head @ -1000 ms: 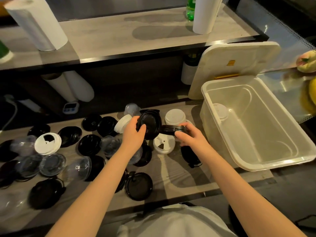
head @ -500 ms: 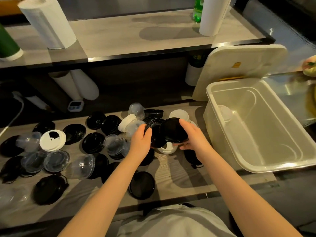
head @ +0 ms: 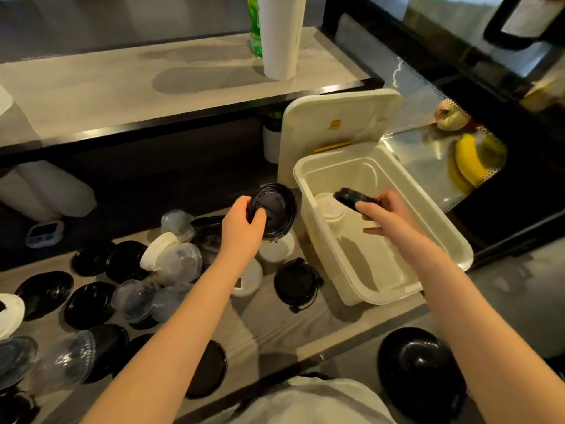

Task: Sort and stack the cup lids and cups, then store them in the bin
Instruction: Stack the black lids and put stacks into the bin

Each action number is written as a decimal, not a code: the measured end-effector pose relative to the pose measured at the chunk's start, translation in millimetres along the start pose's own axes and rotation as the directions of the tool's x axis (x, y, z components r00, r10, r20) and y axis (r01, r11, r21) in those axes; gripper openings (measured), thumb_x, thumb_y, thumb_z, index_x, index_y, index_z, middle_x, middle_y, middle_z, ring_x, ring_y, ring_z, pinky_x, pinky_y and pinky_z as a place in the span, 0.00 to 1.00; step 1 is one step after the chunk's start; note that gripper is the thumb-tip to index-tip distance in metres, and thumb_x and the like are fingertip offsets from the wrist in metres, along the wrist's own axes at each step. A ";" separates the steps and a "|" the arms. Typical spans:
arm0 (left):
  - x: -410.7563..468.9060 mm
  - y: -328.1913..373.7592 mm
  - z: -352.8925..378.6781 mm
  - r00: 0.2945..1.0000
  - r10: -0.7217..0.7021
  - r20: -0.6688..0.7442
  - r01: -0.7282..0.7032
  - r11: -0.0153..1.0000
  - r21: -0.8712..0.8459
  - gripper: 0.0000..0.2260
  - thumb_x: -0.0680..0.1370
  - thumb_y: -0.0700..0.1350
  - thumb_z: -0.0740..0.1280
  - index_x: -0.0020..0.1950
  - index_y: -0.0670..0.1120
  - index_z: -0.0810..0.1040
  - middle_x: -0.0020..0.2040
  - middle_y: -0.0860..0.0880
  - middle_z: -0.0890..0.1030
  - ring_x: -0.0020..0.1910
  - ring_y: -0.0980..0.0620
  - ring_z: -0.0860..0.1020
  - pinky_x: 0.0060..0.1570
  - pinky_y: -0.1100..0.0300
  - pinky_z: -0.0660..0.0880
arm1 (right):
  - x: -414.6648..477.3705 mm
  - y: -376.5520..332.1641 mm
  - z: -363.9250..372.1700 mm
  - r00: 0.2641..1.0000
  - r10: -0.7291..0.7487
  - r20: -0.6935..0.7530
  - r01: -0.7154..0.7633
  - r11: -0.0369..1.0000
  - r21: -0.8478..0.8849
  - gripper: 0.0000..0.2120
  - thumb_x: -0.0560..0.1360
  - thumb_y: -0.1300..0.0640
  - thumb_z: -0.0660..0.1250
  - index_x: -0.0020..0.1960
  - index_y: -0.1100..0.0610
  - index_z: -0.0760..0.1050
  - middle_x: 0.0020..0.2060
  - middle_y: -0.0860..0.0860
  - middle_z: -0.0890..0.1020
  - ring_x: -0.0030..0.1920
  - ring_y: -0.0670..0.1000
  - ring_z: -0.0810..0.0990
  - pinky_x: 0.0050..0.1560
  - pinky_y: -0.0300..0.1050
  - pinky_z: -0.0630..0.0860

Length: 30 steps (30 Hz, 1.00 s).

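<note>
Now the left hand [head: 241,226] grips a black lid [head: 272,211] just beside the bin [head: 382,296]; the right hand [head: 386,215] pinches another, seemingly a lid stack [head: 354,198], over its interior.

Two bare forearms without sleeves, left hand [head: 241,226], right hand [head: 385,216], pale grey-white shirt [head: 308,402]

A pale wood-grain surface [head: 275,319] carries a scatter of cup lids across its left and middle: black lids [head: 88,304], clear domed lids [head: 134,298] and a few white lids [head: 159,249], many overlapping or leaning on one another. An open white bin [head: 440,221] stands on its right end, its lid [head: 336,130] propped upright behind it. On the upper shelf [head: 122,84] stands a white paper roll [head: 279,35] beside a green bottle [head: 254,26].
</note>
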<state>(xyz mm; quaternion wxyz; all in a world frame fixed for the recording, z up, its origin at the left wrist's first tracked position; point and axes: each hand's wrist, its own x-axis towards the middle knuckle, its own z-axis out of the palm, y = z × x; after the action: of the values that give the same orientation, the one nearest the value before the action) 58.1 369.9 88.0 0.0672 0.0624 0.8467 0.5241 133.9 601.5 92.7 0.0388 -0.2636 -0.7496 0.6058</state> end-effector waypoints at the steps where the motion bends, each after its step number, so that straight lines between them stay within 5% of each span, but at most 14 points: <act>1: 1.7 2.2 5.1 1.000 0.003 0.000 -0.003 1.000 0.001 0.02 0.80 0.40 0.60 0.49 0.46 0.71 0.40 0.56 0.72 0.39 0.61 0.71 0.35 0.71 0.66 | 8.9 10.8 -5.8 0.999 0.035 0.012 -0.033 0.988 -0.151 0.13 0.72 0.51 0.71 0.42 0.51 0.65 0.44 0.51 0.75 0.49 0.54 0.77 0.50 0.55 0.76; 6: 5.1 2.6 20.8 1.000 -0.014 -0.015 0.015 1.000 0.026 0.03 0.80 0.40 0.60 0.51 0.44 0.72 0.44 0.50 0.74 0.43 0.54 0.72 0.36 0.69 0.66 | 45.9 46.2 1.5 0.959 0.181 0.219 0.062 0.619 -0.783 0.18 0.67 0.46 0.73 0.43 0.52 0.66 0.45 0.51 0.72 0.40 0.48 0.71 0.36 0.42 0.65; 11: 1.0 -0.2 25.2 0.998 -0.014 -0.066 0.018 0.999 0.048 0.02 0.79 0.39 0.61 0.50 0.45 0.72 0.41 0.52 0.74 0.43 0.53 0.73 0.37 0.67 0.68 | 75.6 64.2 23.4 0.887 0.308 0.343 0.222 0.368 -0.903 0.34 0.65 0.44 0.75 0.63 0.56 0.66 0.55 0.52 0.67 0.52 0.55 0.72 0.51 0.48 0.74; 18: -9.9 -3.1 21.9 0.989 -0.057 -0.135 0.062 0.998 0.028 0.03 0.78 0.39 0.61 0.50 0.46 0.72 0.41 0.52 0.75 0.41 0.56 0.73 0.38 0.66 0.68 | 82.0 80.2 32.6 0.831 0.335 0.443 0.408 0.174 -0.896 0.36 0.64 0.42 0.75 0.66 0.56 0.66 0.62 0.55 0.67 0.60 0.57 0.71 0.60 0.51 0.74; 24: -9.8 6.1 22.8 0.984 0.003 -0.178 0.004 0.999 0.041 0.01 0.77 0.39 0.64 0.48 0.43 0.74 0.42 0.44 0.78 0.43 0.46 0.76 0.41 0.59 0.72 | 87.1 67.7 29.9 0.807 0.332 0.487 0.328 0.433 -0.839 0.18 0.73 0.50 0.69 0.60 0.56 0.73 0.60 0.53 0.74 0.57 0.54 0.75 0.57 0.47 0.75; 27: -11.2 16.1 24.8 0.973 0.139 -0.185 -0.128 0.989 0.075 0.02 0.76 0.38 0.66 0.47 0.44 0.76 0.38 0.50 0.77 0.39 0.55 0.75 0.38 0.72 0.71 | 85.4 49.9 18.5 0.841 0.282 0.462 0.300 0.468 -0.831 0.16 0.75 0.49 0.66 0.59 0.55 0.76 0.57 0.52 0.77 0.57 0.53 0.76 0.55 0.44 0.73; 30: -12.4 30.1 25.8 0.894 0.416 -0.166 -0.388 0.905 0.177 0.07 0.73 0.34 0.69 0.49 0.42 0.80 0.45 0.51 0.79 0.43 0.60 0.76 0.46 0.77 0.71 | 68.9 15.2 6.6 0.932 0.023 0.363 0.215 0.769 -0.602 0.13 0.77 0.49 0.64 0.54 0.55 0.79 0.51 0.51 0.81 0.51 0.51 0.79 0.51 0.46 0.74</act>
<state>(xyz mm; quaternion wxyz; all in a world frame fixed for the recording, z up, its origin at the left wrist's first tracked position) 75.9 403.8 104.2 -0.1327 0.1877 0.8524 0.4697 77.6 628.0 58.9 -0.1542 -0.1100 -0.9165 0.3524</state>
